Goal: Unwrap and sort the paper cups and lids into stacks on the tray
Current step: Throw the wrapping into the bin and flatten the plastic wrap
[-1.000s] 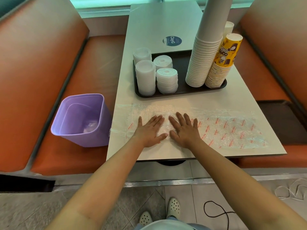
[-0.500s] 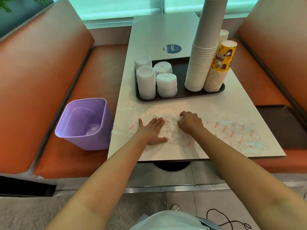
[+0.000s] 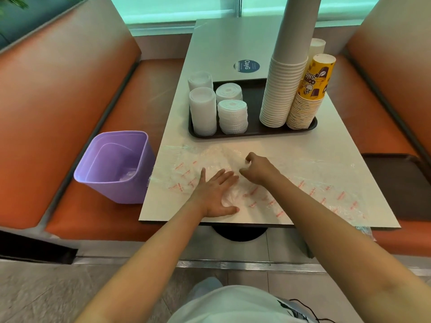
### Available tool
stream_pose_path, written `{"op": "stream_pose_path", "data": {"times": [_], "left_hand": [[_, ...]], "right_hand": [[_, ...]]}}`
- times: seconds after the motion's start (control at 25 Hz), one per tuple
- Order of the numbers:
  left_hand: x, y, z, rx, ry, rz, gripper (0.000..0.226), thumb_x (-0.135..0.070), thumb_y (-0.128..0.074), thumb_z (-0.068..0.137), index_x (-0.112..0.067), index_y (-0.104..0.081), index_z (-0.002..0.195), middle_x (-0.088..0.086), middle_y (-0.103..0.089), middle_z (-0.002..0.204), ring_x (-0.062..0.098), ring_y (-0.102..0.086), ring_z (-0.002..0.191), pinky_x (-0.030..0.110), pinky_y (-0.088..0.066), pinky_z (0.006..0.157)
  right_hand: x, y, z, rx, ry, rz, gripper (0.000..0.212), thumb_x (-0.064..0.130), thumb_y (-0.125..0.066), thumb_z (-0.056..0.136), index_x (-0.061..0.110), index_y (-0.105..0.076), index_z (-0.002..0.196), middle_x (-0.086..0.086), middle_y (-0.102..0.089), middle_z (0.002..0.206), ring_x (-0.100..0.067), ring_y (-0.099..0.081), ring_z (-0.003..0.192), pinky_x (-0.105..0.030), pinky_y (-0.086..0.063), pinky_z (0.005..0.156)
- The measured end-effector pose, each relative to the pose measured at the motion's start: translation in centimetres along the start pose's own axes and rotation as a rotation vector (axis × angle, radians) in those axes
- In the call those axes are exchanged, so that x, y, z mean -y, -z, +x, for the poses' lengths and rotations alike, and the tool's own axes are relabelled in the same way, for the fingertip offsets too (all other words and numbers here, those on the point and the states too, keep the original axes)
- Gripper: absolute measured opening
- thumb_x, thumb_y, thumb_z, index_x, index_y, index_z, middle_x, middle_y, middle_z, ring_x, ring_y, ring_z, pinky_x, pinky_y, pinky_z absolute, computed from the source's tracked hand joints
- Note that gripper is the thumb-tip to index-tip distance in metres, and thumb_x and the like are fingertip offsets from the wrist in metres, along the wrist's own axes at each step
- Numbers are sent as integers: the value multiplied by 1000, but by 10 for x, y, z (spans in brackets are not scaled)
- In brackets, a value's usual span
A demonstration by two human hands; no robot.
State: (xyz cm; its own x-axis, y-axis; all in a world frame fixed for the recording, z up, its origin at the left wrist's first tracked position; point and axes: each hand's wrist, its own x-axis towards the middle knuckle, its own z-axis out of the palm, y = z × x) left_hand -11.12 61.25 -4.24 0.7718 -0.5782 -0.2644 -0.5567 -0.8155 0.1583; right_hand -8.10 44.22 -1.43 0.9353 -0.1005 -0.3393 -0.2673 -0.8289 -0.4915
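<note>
Cups (image 3: 284,89) and lids (image 3: 232,116) are stacked on the tray (image 3: 253,134) beyond both hands; the wrapper (image 3: 303,183) is pinned flat by the open left hand (image 3: 215,194) while pinched by the curled right hand (image 3: 257,169), likely for bunching.

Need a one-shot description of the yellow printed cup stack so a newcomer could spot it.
Start at the dark tray on the white table. At the tray's right end stand two cup stacks side by side; the yellow printed cup stack is the shorter, rightmost one. Its top cup is yellow with brown cartoon graphics, unlike the plain white stack beside it.
</note>
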Motion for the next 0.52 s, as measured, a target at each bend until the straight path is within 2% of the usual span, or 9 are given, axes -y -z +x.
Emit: {"op": "stream_pose_path", "data": {"times": [0.12, 0.2, 0.28, 0.36, 0.44, 0.52], "left_hand": [[4, -9, 0, -8, -7, -77, 86, -62, -49, 83, -31, -5, 151, -11, 1, 159, 11, 6, 146, 54, 12, 114], [7, -10, -2, -81, -16, -79, 95, -73, -37, 73, -31, -3, 150, -13, 4, 158, 10, 10, 145, 51, 13, 115], [12, -11, -4, -182, -19, -59, 99, -76, -26, 66, -29, -4, 151, -15, 5, 155, 6, 10, 143, 47, 14, 115], [15, -11, -5, -290, -27, -136, 85, -67, -27, 77, -22, -21, 149, -7, -16, 155, 10, -9, 145, 42, 10, 115], [18, -7, -4, -322, 50, -410, 60, -49, -36, 92, -12, -44, 139, 6, -41, 146, 21, -28, 141, 38, 1, 117], [24, -3, -2, -259, 174, -736, 45, -41, -40, 98, -12, -59, 126, 10, -50, 140, 31, -27, 140, 39, -6, 117]], "right_hand": [[0, 1, -1, 8, -3, 36, 42, 26, -53, 92, 9, -45, 129, -15, -53, 128, -30, -54, 110, -32, -43, 80], [2, 2, 0, -2, -50, 275, 37, 17, -53, 90, 7, -45, 125, -16, -54, 121, -28, -56, 97, -29, -44, 69], [7, 6, -1, 33, -151, 637, 30, 11, -52, 90, 8, -44, 119, -14, -51, 111, -22, -54, 77, -29, -47, 59], [14, 9, -4, 121, -203, 902, 28, 11, -51, 93, 11, -42, 120, -11, -48, 108, -20, -53, 68, -29, -48, 55], [15, 11, -9, 164, -131, 1003, 30, 24, -46, 98, 17, -44, 127, -9, -46, 113, -21, -56, 69, -28, -46, 56], [5, 11, -9, 92, 93, 929, 42, 31, -42, 92, 23, -45, 133, -3, -40, 132, -20, -54, 91, -27, -45, 66]]}}
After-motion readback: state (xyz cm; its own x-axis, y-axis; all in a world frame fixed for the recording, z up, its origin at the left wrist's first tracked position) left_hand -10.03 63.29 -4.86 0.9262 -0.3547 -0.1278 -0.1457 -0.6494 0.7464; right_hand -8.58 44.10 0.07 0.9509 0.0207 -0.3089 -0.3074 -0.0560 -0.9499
